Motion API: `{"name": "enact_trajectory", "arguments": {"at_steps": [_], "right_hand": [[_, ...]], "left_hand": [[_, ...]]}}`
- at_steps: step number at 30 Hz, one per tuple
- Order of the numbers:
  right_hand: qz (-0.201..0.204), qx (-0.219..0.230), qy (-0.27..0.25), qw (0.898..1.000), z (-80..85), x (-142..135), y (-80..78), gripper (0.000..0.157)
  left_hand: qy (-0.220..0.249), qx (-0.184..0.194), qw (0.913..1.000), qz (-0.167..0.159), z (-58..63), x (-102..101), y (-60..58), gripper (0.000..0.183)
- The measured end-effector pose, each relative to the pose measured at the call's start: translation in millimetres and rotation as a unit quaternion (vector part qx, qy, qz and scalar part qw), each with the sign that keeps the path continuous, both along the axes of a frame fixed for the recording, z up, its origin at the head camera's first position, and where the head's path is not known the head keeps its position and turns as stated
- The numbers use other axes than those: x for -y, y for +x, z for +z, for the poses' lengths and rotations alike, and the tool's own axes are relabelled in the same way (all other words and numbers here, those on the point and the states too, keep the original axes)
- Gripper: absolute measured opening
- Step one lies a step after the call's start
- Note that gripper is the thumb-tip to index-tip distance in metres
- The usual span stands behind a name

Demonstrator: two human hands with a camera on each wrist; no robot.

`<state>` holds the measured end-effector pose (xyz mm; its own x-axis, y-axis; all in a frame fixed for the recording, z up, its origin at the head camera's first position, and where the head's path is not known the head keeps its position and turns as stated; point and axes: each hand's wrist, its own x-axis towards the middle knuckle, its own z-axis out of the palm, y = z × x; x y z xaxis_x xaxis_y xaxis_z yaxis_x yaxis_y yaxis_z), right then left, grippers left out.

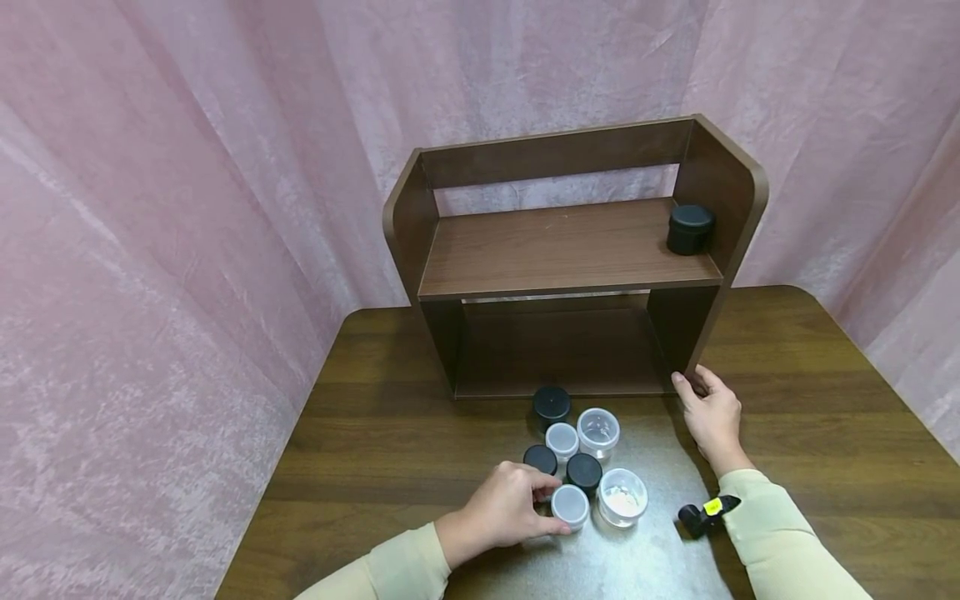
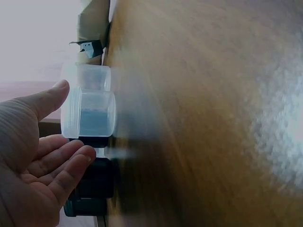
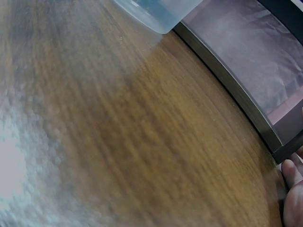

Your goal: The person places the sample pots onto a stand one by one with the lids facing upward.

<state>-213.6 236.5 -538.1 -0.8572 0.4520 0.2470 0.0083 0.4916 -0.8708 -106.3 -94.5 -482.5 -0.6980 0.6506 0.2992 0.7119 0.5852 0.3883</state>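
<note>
My left hand (image 1: 506,504) is at a small clear jar with a frosted lid (image 1: 570,507), its thumb and fingers on either side. In the left wrist view, the thumb is by the lid's edge of the jar (image 2: 97,113) and the fingers lie just below. Beside it stand black-lidded jars (image 1: 583,472) and larger clear jars (image 1: 622,498). My right hand (image 1: 712,417) grips the lower front corner of the brown shelf's (image 1: 570,287) right side panel, thumb in front and fingers outside. In the right wrist view, only part of this hand (image 3: 293,189) shows at the edge.
One black jar (image 1: 689,230) stands on the upper board at the right. Further jars, including a black one (image 1: 551,406), stand before the shelf's lower opening. A small black object with a yellow label (image 1: 708,515) is by the right sleeve. Pink curtains (image 1: 247,150) hang behind the wooden table (image 1: 360,433).
</note>
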Motion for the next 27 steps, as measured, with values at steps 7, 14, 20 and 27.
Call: {"name": "enact_trajectory", "arguments": {"at_steps": [7,14,20,27], "right_hand": [[-0.004,0.005,-0.003,1.0,-0.8,-0.6,0.0,0.044],[-0.001,-0.002,-0.005,1.0,-1.1,-0.1,0.5,0.044],[-0.001,-0.001,-0.002,1.0,0.8,0.4,0.7,0.047],[0.0,-0.001,-0.002,1.0,1.2,0.5,0.5,0.048]], "left_hand": [[0.005,-0.006,1.0,0.002,-2.5,-1.9,0.7,0.034],[0.021,0.016,0.9996,0.006,-4.1,-3.2,1.8,0.036],[0.032,0.03,0.999,0.008,-3.7,-3.8,2.7,0.039],[0.053,0.033,0.9981,-0.003,0.1,-3.6,4.6,0.041]]}}
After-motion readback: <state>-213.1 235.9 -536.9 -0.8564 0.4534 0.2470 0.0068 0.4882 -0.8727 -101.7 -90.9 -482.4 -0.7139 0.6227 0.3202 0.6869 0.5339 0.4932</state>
